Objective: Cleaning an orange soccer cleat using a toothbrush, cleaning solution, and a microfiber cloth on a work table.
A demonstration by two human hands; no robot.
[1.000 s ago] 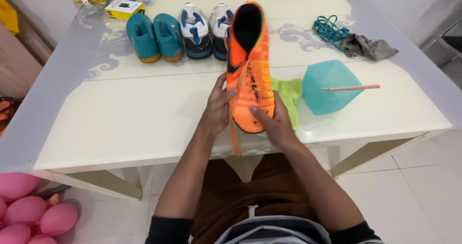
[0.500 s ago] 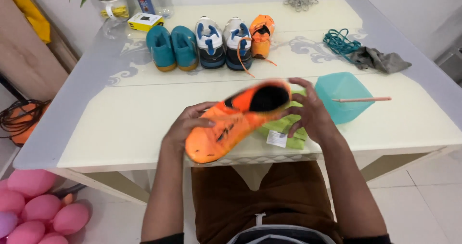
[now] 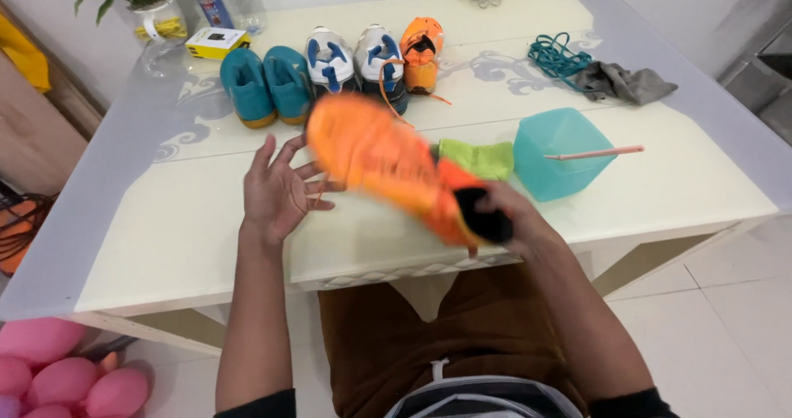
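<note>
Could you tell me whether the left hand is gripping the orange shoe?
No, the left hand is open with fingers spread; only the right hand holds the blurred orange shoe.

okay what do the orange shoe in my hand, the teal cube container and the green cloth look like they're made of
Orange shoe: probably smooth synthetic upper, slightly glossy, though motion blur hides detail. Teal cube container: looks like translucent plastic, with a frosted, light-passing wall. Green cloth: soft textile, perhaps microfibre, folded with a matte, fuzzy surface. The right hand grips the shoe at its opening; the left hand is open beside it.

Football boot [image 3: 388,158] above table [image 3: 198,220] near front edge, between left hand [image 3: 276,191] and right hand [image 3: 503,220]. Cloth [image 3: 478,158] behind boot; plastic container [image 3: 561,150] right of cloth. Shoe row [image 3: 330,67] further back.
</note>
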